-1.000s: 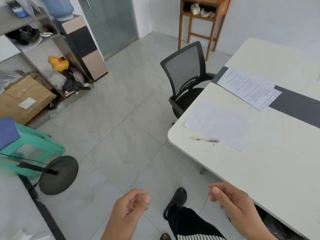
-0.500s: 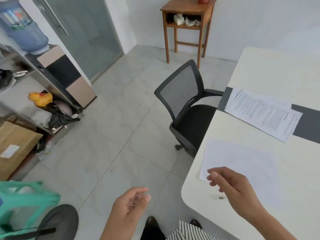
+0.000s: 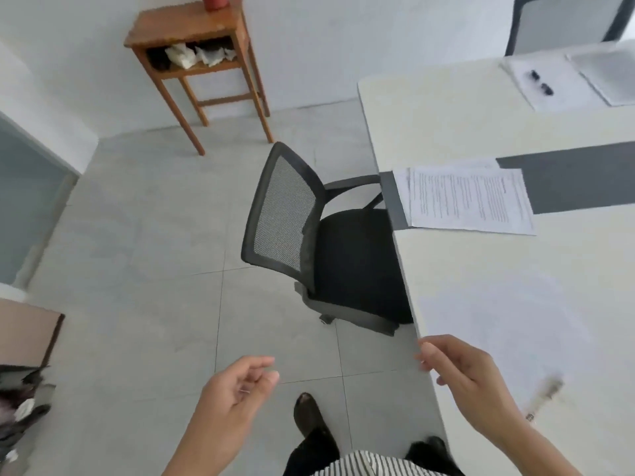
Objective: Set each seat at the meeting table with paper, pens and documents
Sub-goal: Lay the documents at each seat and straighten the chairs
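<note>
- Head view, hands: the left hand (image 3: 237, 389) is hanging over the tiled floor (image 3: 137, 235), fingers loosely curled and carrying nothing; the right hand (image 3: 460, 376) is hovering over the near long edge of the meeting table (image 3: 446, 108), fingers loosely bent, nothing gripped.
- Just ahead of the right hand, a blank sheet (image 3: 498, 324) is lying flat on the table, its near corner almost at the table edge; I cannot tell whether the fingertips are touching it.
- To the right of the right hand, a pen (image 3: 546, 393) is lying on the table; it is blurred, and I cannot tell whether it is resting on the sheet or just off it.
- Further ahead of the right hand, printed documents (image 3: 467, 201) are lying close to the table edge, overlapping a dark strip (image 3: 584, 176) that is crossing the tabletop.
- Ahead, between the two hands, an office chair (image 3: 285, 214) is standing against the table edge, seat partly under the top, mesh back facing the open floor.
- Far ahead and right of the right hand, a sheet (image 3: 563, 94) bearing two small dark things is lying at the table's far end; a second chair (image 3: 567, 22) is standing behind it.
- Ahead and left of the left hand, bare floor is stretching to a wooden side table (image 3: 192, 25) at the wall.
- Between and below the hands, a dark shoe (image 3: 309, 413) is standing on the floor.
</note>
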Motion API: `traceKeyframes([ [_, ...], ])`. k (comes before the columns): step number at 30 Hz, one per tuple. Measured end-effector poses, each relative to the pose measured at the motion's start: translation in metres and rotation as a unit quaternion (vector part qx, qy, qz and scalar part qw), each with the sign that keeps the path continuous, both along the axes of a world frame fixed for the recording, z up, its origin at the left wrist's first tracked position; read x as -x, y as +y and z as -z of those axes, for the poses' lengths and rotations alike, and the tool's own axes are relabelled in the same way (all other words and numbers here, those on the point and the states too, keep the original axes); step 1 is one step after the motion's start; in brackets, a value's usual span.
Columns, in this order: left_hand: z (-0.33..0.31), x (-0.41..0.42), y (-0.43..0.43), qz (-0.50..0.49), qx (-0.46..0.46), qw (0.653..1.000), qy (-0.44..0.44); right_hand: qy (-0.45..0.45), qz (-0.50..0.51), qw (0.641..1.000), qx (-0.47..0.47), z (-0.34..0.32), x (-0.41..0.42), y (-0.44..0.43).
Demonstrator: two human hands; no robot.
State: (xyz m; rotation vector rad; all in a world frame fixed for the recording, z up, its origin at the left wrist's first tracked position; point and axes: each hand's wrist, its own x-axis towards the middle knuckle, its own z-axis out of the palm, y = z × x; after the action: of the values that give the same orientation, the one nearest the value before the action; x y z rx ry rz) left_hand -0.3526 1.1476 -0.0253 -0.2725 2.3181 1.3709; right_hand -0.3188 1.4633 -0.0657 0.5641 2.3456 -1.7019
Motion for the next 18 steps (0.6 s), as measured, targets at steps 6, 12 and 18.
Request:
traceKeyframes([
  [6,0.003,0.092,0.016,0.135,-0.024,0.99,0.005,0.002,0.135,0.991,-0.017,-0.013,-0.012,-0.016],
  [12,0.004,0.145,0.078,0.252,-0.05,0.966,0.009,-0.007,0.231,0.973,-0.021,-0.007,0.01,-0.005],
  [18,0.001,0.205,0.116,0.277,-0.03,0.96,0.01,-0.006,0.232,0.973,0.006,0.005,0.089,0.026],
])
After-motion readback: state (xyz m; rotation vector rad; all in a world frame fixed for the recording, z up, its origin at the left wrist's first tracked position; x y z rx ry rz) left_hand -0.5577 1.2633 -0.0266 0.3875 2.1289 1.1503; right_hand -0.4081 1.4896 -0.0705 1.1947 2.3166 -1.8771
